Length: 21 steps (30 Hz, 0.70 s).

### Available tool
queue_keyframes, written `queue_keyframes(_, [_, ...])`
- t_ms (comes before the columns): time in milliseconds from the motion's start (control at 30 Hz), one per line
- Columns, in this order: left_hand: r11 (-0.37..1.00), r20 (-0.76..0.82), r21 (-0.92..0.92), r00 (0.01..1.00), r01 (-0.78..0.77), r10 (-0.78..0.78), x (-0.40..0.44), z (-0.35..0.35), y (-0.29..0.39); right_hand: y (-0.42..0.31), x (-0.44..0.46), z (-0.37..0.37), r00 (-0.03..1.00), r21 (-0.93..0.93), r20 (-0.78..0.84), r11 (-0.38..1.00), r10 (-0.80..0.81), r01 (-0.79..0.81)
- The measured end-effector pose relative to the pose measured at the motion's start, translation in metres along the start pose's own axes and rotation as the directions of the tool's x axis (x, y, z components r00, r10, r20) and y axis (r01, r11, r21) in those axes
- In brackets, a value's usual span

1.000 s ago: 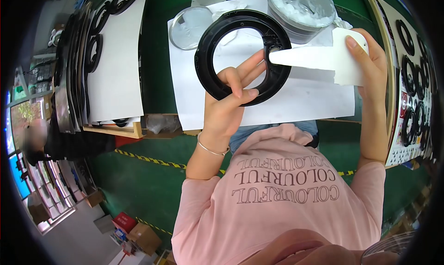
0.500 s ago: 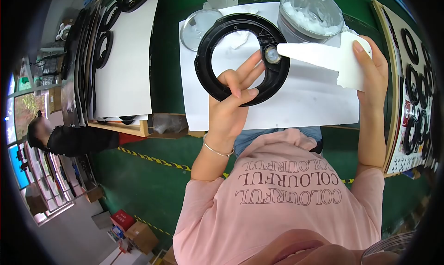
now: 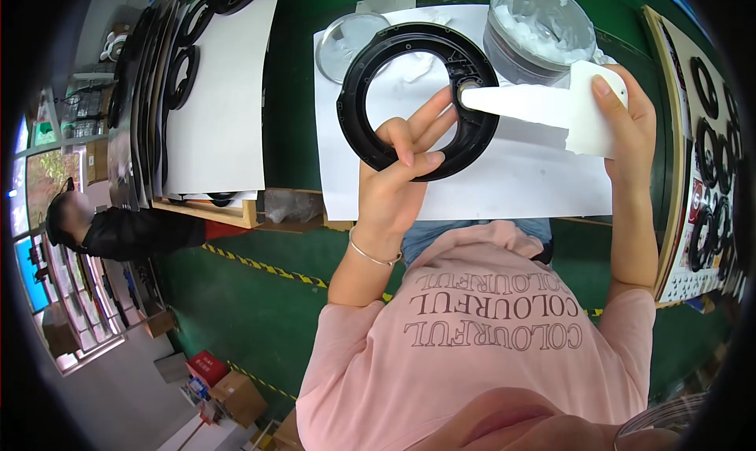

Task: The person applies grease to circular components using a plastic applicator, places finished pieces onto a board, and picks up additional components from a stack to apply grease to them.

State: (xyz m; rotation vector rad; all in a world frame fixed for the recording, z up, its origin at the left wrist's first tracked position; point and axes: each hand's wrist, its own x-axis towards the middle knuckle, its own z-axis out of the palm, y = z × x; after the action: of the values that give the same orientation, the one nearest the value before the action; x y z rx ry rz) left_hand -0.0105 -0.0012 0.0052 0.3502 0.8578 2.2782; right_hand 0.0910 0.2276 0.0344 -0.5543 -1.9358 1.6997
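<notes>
A black plastic ring (image 3: 353, 111) is held up in my left hand (image 3: 396, 163), the thumb on its lower edge and two fingers reaching through its opening toward the right side. My right hand (image 3: 632, 124) grips the broad end of a white, flat spatula (image 3: 592, 108). The spatula's narrow blade points left, its tip over a small round socket (image 3: 462, 92) in the ring and covering much of it. Whether tip and socket touch is hard to make out. Behind the spatula stands a clear tub (image 3: 524, 61) of white paste.
Under the ring lies a white paper sheet (image 3: 535, 191) with a round clear lid (image 3: 335, 53) on it. Boards (image 3: 216, 128) bearing black rings stand at left; another ring-covered board (image 3: 683, 159) is at right. A person in dark clothes (image 3: 130, 232) is farther left.
The spatula tip has moved left and slightly down, from the socket's right edge to over it. My left hand keeps the same hold on the ring. The view has shifted slightly.
</notes>
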Motion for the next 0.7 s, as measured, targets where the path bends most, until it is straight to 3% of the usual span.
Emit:
queue_keyframes(100, [1.000, -0.002, 0.008, 1.000, 0.012, -0.012, -0.001, -0.003, 0.000, -0.002, 0.001, 0.000, 0.994, -0.047, -0.074, 0.996, -0.076, 0.073])
queue_keyframes(700, [0.998, -0.011, 0.068, 1.000, -0.004, 0.004, 0.000, -0.010, 0.000, 0.000, 0.006, 0.009, 0.995, -0.039, -0.084, 0.998, -0.046, 0.043])
